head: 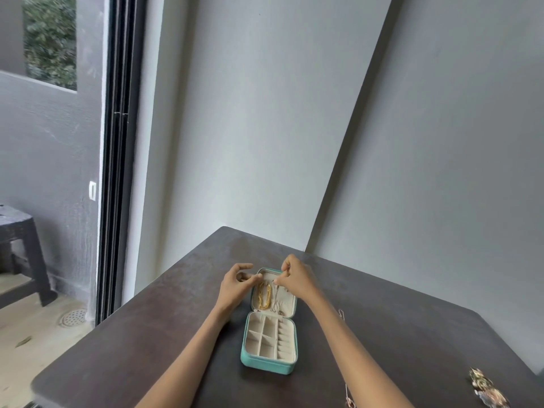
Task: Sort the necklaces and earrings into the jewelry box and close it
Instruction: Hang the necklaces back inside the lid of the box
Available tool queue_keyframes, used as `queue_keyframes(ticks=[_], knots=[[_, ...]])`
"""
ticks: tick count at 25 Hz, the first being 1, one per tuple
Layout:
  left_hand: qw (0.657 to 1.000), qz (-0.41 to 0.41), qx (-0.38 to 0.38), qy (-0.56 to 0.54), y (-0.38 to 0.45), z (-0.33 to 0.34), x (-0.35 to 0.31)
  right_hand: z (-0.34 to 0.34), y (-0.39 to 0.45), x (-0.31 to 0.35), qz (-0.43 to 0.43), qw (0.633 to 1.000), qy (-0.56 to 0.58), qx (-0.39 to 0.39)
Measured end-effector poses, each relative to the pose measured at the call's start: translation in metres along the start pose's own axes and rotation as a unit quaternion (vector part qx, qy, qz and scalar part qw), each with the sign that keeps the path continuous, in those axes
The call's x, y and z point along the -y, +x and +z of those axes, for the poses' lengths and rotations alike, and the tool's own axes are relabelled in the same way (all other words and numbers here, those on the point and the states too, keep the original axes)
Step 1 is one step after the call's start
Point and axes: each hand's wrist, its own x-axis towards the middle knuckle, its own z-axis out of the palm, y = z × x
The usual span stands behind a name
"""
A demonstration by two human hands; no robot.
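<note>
Both hands meet over the far lid of the box (269, 338): left hand (235, 285) half-curled, holding nothing visible; right hand (294, 278) pinching a thin necklace (276, 298). Box lies open mid-frame on the tabletop (147, 348), long axis running away from the viewer.

Teal jewelry box (266, 365), cream inside.

Both hands (235, 285) (294, 278) over open jewelry box (269, 343) lid (necklaces inside).
</note>
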Motion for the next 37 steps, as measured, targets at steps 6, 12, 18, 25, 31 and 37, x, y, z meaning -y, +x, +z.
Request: queue_keyframes(ticks=[6, 12, 18, 25, 31, 37], knots=[[1.0, 0.008, 0.01, -0.021, 0.0, 0.0, 0.002, 0.009, 0.004, 0.002, -0.032, 0.992, -0.121, -0.029], [0.999, 0.016, 0.022, -0.04, 0.0, -0.001, 0.0, 0.014, 0.011, 0.002, -0.086, 0.978, -0.173, -0.075], [0.998, 0.019, 0.022, -0.06, -0.003, 0.0, -0.002, 0.022, 0.005, -0.001, -0.206, 0.906, -0.334, -0.156], [0.995, 0.024, 0.025, -0.088, -0.004, 0.0, -0.003, 0.02, -0.002, -0.005, -0.232, 0.902, -0.327, -0.161], [0.994, 0.029, 0.031, -0.1, -0.006, 0.0, -0.007, 0.012, 0.001, -0.009, -0.193, 0.958, -0.181, -0.108], [0.992, 0.028, 0.03, -0.116, -0.008, 0.0, -0.007, 0.017, 0.001, -0.006, -0.209, 0.92, -0.303, -0.136]])
